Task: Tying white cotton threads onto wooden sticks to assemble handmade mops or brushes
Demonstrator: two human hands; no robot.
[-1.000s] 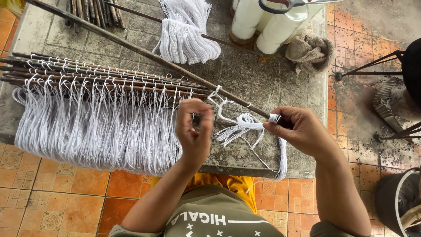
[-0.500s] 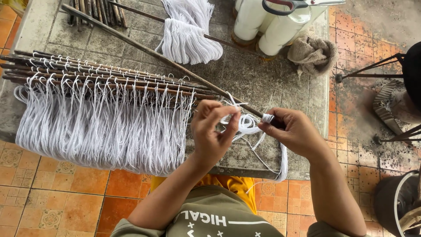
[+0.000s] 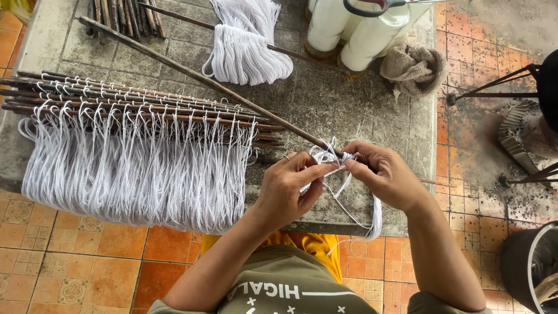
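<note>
My left hand has moved right since a second ago and now meets my right hand; both pinch the white string at the near end of the long stick. Stick's long axis runs from far-left to near-right over the concrete table. String is thin, looped, its tail hanging off the table edge.

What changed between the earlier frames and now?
The left hand moved right from the hanging loops to meet the right hand, and both now pinch the white string at the stick's end. The strung sticks and hanging loops stayed put.
</note>
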